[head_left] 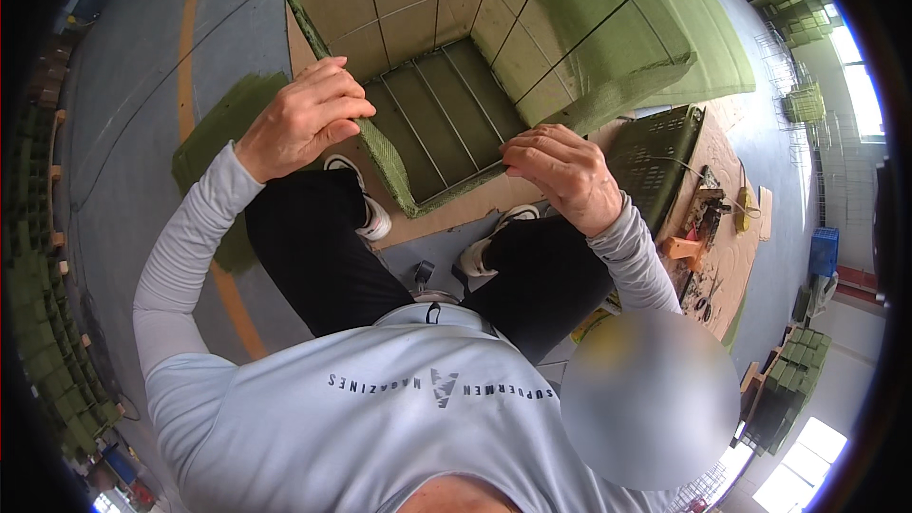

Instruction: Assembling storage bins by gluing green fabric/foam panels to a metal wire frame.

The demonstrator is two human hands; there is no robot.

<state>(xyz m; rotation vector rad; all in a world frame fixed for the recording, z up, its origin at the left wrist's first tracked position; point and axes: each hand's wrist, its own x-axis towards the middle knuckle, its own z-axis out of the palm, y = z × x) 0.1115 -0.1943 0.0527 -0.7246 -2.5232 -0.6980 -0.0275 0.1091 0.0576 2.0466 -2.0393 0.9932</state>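
A box-shaped wire frame with green fabric (389, 160) along its edges stands in front of my legs, its open side toward me. Thin metal wires cross its opening, and a green panel shows inside. My left hand (309, 119) is closed on the fabric-covered left rim, fingers bent over it and thumb below. At the near right corner my right hand (567, 176) is closed on the rim, fingertips curled together over the edge. What lies under the fingertips of either hand is partly hidden.
Cardboard (446, 220) lies under the frame. Right of me, a wooden board (727, 199) holds an orange-handled tool (684, 249), scissors (705, 302) and a yellow-handled tool (749, 209). Beside it is a green perforated crate (655, 147). Green fabric (228, 123) lies on the left floor. Green stacks line both sides.
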